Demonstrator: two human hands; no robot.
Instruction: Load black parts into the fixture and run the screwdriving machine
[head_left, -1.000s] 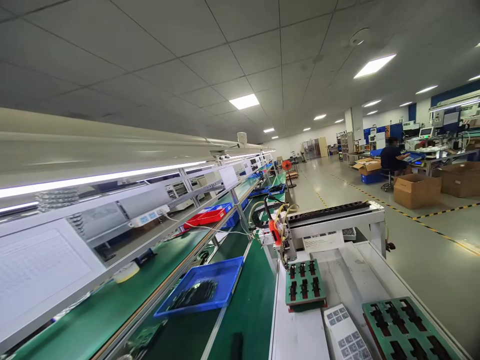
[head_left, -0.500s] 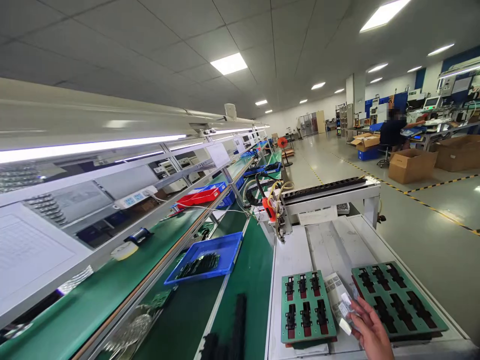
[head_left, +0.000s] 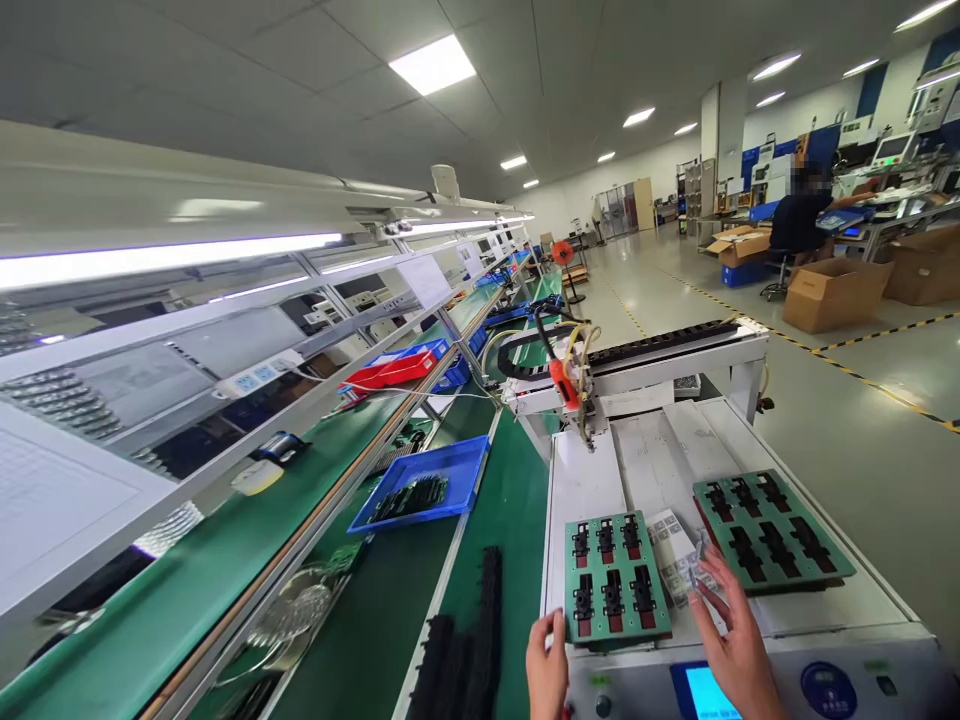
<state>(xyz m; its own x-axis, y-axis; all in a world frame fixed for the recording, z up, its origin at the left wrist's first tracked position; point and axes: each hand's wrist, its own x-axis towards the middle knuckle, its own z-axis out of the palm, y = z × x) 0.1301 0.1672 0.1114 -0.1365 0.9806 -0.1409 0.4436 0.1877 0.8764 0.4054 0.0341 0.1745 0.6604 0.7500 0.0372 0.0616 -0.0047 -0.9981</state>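
Your bare left hand [head_left: 547, 664] is near, fingers bent; right of it, your bare right hand [head_left: 733, 636] points far-left.

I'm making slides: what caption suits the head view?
Left hand beside one green plate of black parts, right hand near another.

Two green plates [head_left: 595, 569] (six black parts [head_left: 613, 597] each).
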